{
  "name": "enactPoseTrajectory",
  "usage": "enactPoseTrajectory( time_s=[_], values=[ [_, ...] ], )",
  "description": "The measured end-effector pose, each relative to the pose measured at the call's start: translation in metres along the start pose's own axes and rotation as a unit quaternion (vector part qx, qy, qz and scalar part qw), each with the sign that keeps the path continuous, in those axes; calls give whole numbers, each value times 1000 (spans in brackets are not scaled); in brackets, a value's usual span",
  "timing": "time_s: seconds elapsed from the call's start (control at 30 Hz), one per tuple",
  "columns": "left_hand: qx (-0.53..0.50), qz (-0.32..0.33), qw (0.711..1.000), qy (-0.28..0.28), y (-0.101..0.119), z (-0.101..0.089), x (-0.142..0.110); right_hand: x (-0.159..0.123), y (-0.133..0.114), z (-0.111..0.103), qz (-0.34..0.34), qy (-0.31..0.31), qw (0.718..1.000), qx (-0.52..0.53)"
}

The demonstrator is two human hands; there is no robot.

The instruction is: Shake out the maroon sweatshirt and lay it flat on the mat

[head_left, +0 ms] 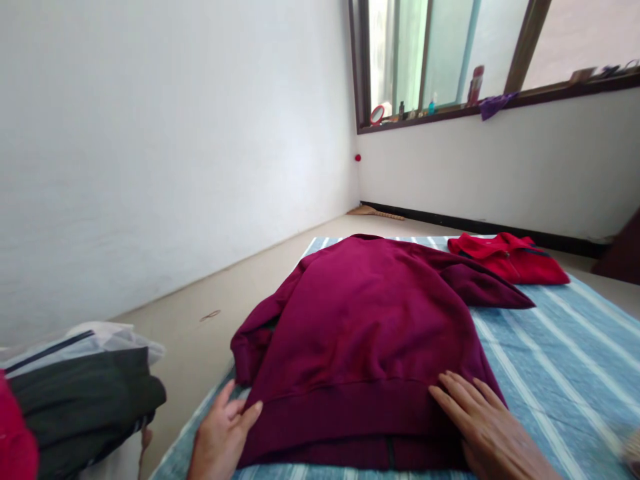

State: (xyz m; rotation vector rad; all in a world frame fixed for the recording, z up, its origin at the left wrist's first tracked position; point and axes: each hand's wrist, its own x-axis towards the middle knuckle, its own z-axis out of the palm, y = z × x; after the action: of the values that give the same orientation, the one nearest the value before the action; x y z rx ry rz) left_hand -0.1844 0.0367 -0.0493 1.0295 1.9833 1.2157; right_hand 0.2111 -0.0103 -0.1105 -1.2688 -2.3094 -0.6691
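Note:
A maroon fleece sweatshirt [360, 327] lies spread face down on a blue-and-white striped mattress [565, 353], its ribbed hem towards me and its sleeves out to the sides. My left hand [223, 433] touches the left edge of the hem, fingers apart and holding nothing. My right hand [483, 417] rests flat on the lower right of the sweatshirt, near the hem, without gripping it. Beyond the right sleeve, a red garment [510, 258] lies bunched at the far edge of the mattress.
Folded dark green clothing [83, 400] under clear plastic sits low on the left, beside a red cloth [15, 433]. A tan floor [210, 287] runs along the white wall. A straw broom [375, 213] lies in the far corner, below a window ledge [500, 107] holding several small items.

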Motion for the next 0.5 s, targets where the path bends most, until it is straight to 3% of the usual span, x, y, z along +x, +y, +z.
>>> enactPoseTrajectory(
  time_s=[0.13, 0.3, 0.43, 0.5],
  values=[
    [10, -20, 999, -39, -20, 7, 7, -20, 2, -2, 75, -22, 997, -26],
    [40, -23, 997, -68, -17, 10, 7, -46, 8, -7, 231, -82, 969, -32],
    [15, -32, 998, -49, -5, 6, 1, -48, 11, -24, 253, -89, 963, 2],
    [2, 1, 1000, -23, 1, 0, 0, -47, 11, -38, 244, -71, 967, 14]
  ],
)
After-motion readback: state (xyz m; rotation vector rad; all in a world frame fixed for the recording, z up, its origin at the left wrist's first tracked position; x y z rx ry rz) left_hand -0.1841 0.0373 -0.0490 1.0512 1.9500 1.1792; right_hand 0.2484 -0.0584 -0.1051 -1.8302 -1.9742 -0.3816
